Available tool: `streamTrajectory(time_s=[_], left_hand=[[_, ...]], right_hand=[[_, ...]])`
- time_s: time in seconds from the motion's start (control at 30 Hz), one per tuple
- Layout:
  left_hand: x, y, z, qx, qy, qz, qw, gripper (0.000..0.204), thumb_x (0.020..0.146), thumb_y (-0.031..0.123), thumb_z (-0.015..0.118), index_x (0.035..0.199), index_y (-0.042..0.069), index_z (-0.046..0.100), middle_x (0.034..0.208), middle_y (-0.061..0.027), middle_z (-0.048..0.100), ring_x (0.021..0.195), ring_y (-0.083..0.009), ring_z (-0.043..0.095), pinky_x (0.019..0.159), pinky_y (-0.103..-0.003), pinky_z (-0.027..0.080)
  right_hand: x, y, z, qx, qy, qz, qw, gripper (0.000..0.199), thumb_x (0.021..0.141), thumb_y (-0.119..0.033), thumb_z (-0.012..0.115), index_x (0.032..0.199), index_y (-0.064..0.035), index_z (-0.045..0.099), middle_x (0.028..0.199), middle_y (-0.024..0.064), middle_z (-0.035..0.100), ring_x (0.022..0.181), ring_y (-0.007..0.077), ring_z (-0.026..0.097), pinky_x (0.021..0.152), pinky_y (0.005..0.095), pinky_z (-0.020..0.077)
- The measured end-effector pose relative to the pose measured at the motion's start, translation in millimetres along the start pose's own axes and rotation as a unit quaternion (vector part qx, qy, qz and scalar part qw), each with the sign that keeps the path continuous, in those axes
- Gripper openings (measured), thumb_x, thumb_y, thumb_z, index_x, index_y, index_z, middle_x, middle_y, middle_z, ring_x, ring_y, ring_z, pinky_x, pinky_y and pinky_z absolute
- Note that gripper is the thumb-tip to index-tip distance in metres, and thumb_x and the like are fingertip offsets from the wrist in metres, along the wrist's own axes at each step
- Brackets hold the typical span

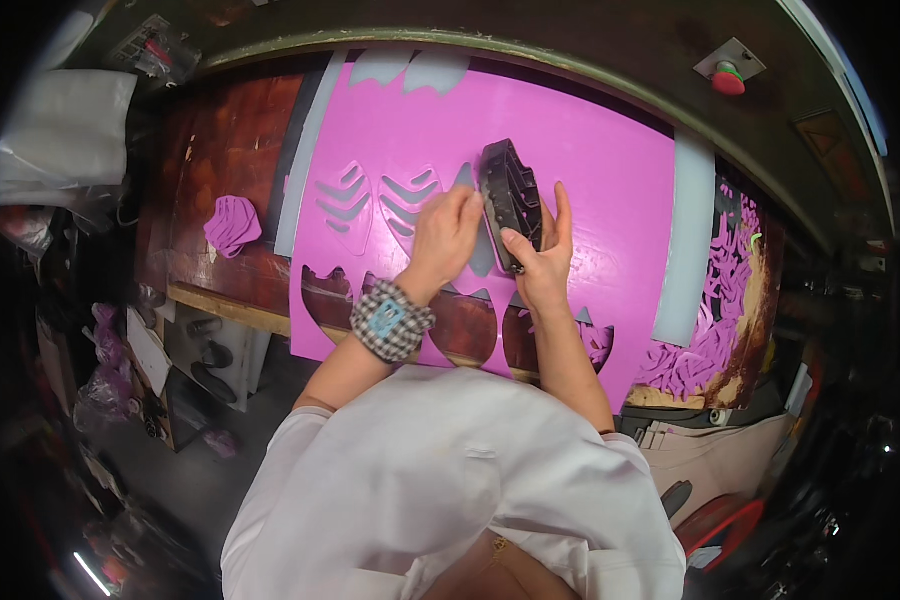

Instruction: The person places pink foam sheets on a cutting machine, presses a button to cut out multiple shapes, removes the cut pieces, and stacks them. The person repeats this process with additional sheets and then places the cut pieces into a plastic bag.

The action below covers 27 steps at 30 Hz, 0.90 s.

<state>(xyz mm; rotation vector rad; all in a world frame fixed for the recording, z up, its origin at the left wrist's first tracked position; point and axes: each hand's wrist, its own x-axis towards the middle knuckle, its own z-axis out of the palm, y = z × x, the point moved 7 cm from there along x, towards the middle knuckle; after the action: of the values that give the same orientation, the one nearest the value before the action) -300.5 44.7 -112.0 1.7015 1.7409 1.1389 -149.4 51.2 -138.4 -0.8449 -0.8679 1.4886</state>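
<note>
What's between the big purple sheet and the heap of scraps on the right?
The head view shows a pale strip between the purple sheet and the scraps; at the near end, the scraps come close to the sheet.

Purple sheet (pixel 570 130), near edge partly covered by white shirt (pixel 420 470), itself cut off below; black frame (pixel 500 185), lower end partly behind right hand (pixel 545 278); left hand (pixel 444 240), some fingertips hidden; pendant (pixel 499 545), too small to tell.
</note>
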Motion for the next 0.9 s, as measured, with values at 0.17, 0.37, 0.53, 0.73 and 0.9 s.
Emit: streamTrajectory(time_s=[0.17, 0.37, 0.53, 0.73, 0.9], left_hand=[[9.2, 3.4, 5.8, 0.007, 0.041, 0.068, 0.997, 0.023, 0.097, 0.020, 0.048, 0.089, -0.001, 0.054, 0.077, -0.0162, 0.053, 0.075, -0.0339, 0.053, 0.070, -0.043, 0.043], [-8.2, -18.1, -32.9, 0.189, -0.027, 0.068, 0.979, 0.030, 0.088, 0.017, 0.062, 0.108, -0.004, 0.057, 0.079, -0.0123, 0.056, 0.077, -0.0308, 0.054, 0.073, -0.042, 0.042], [-17.4, -38.8, -84.6, 0.116, -0.021, -0.006, 0.993, 0.044, 0.085, 0.013, 0.065, 0.124, -0.002, 0.053, 0.080, -0.0110, 0.054, 0.078, -0.0285, 0.053, 0.074, -0.040, 0.043], [-28.3, -99.7, -174.5, 0.232, 0.065, 0.024, 0.970, 0.041, 0.085, 0.010, 0.063, 0.124, 0.001, 0.053, 0.089, -0.0151, 0.057, 0.085, -0.0324, 0.054, 0.077, -0.042, 0.043], [-58.3, -188.4, -197.7, 0.231, 0.015, -0.178, 0.957, 0.023, 0.092, 0.018, 0.059, 0.107, 0.001, 0.058, 0.078, -0.0185, 0.058, 0.075, -0.0381, 0.056, 0.068, -0.047, 0.043]], right_hand=[[2.0, 0.6, -7.9, 0.135, 0.018, 0.041, 0.990, 0.093, 0.075, 0.005, 0.069, 0.149, -0.0007, 0.014, 0.132, 0.0207, 0.047, 0.117, 0.0265, 0.053, 0.099, 0.0355, 0.0441], [-10.0, -45.3, -41.0, -0.129, 0.075, -0.065, 0.987, 0.096, 0.072, -0.001, 0.074, 0.149, -0.0044, 0.017, 0.137, 0.0203, 0.040, 0.120, 0.0286, 0.051, 0.100, 0.0369, 0.0445], [-14.6, -36.1, -16.3, -0.551, 0.023, -0.168, 0.817, 0.096, 0.070, -0.008, 0.075, 0.145, 0.0053, 0.016, 0.137, 0.0272, 0.034, 0.126, 0.0383, 0.040, 0.108, 0.0432, 0.0332], [19.4, -14.7, -32.8, -0.498, 0.095, -0.127, 0.852, 0.099, 0.076, -0.017, 0.075, 0.149, 0.0027, 0.010, 0.144, 0.0280, 0.030, 0.133, 0.0382, 0.036, 0.108, 0.0432, 0.0338], [71.3, -102.4, -46.2, -0.495, 0.305, -0.266, 0.769, 0.087, 0.092, -0.036, 0.058, 0.147, 0.0081, 0.008, 0.148, 0.0345, 0.017, 0.139, 0.0440, 0.022, 0.112, 0.0493, 0.0235]])
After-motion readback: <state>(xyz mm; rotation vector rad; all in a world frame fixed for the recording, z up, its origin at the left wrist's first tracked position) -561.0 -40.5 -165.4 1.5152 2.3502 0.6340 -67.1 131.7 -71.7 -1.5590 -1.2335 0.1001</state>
